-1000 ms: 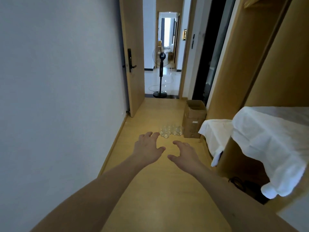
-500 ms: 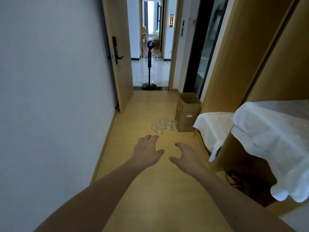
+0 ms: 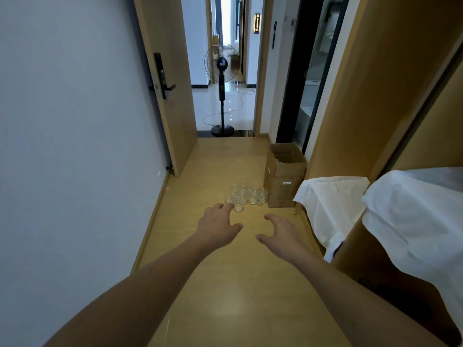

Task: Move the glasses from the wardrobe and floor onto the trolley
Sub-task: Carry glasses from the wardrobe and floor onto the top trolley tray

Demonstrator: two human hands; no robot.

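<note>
Several clear glasses (image 3: 246, 196) stand in a cluster on the wooden floor, just left of a cardboard box. My left hand (image 3: 217, 225) reaches forward with its fingers spread, the fingertips overlapping the nearest glass in the view; it holds nothing. My right hand (image 3: 281, 235) is stretched out beside it, fingers relaxed and empty, short of the glasses. No trolley is in view.
An open cardboard box (image 3: 284, 175) stands against the right side. White cloths (image 3: 330, 204) drape over wardrobe shelves (image 3: 390, 96) on the right. A wall runs along the left. An open door (image 3: 170, 83) and a standing fan (image 3: 221, 96) lie ahead.
The view has advanced down the corridor; the glasses and box are nearer. Both hands stay outstretched, and the left fingertips now overlap the nearest glass.
</note>
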